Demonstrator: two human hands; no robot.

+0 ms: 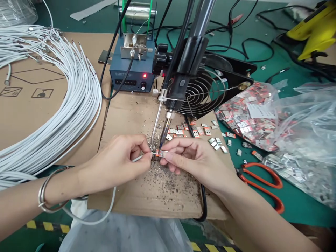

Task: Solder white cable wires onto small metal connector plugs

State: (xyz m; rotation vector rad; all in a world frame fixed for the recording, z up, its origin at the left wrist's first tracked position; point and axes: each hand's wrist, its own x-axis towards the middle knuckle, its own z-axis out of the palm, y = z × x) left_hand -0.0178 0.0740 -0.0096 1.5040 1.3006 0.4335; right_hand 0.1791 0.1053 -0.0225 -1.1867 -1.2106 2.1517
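Observation:
My left hand [128,154] pinches the end of a white cable [111,201], which loops down below my wrist. Between the thumb and fingers of my right hand [187,155] is a small connector with a red-orange circuit board [159,153] and a metal shell. The cable end meets the board at its left side. Right above them, the dark tip of a mounted soldering iron [165,131] comes down onto the board. A thin metal solder feed tube [156,122] ends beside that tip.
A coil of white cables [81,105] lies at left. Behind stand a blue solder feeder [132,75] and a black fan [207,92]. Loose connectors [199,131], bagged connectors [246,115] and orange-handled scissors [262,182] are on the right. Solder crumbs litter the cardboard [126,119].

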